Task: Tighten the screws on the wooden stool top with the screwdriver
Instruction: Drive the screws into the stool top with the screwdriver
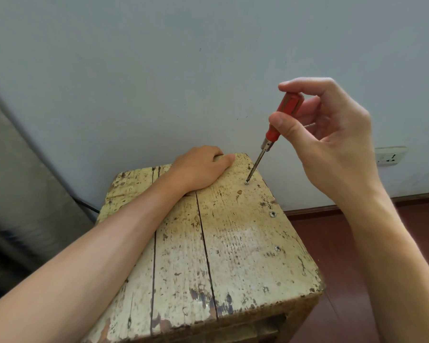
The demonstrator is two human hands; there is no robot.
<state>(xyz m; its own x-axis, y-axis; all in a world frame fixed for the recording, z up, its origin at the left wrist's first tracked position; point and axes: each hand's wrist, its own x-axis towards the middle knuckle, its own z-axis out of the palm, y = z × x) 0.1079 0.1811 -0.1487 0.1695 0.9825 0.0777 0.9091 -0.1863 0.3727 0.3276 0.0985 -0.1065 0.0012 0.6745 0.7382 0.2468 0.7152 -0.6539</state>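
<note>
Currently at the far screw (246,183), near the right edge of the stool top (233,243). Note the screwdriver (272,135), pinched by its red handle between the thumb and curled fingertips of the right hand (332,134), with the tip set in the screw head and the shaft leaning toward that hand rather than standing plumb. Read this light fingertip grasp as suited to spinning the handle quickly. Judge it too weak for final tightening, and expect to need a fuller wrap round the handle for the last turns.

Note the left hand (198,169) at the far edge of the top, fingers curled over that edge and gripping it, forearm laid across the wood. Take this as bracing, likely meant to stop the stool turning or rocking under the twist.

Locate the second screw (272,214) and the third screw (278,248) in a row along the same right edge, nearer the body and well apart from the tip. Cannot tell from this view whether either sits flush. Treat both as pending and judge the task as no further than midway.

Before adding torque, bring the shaft closer to upright over the screw head, to avoid slipping out and scarring the wood. Disregard the wall socket (389,157) behind the right hand.
</note>
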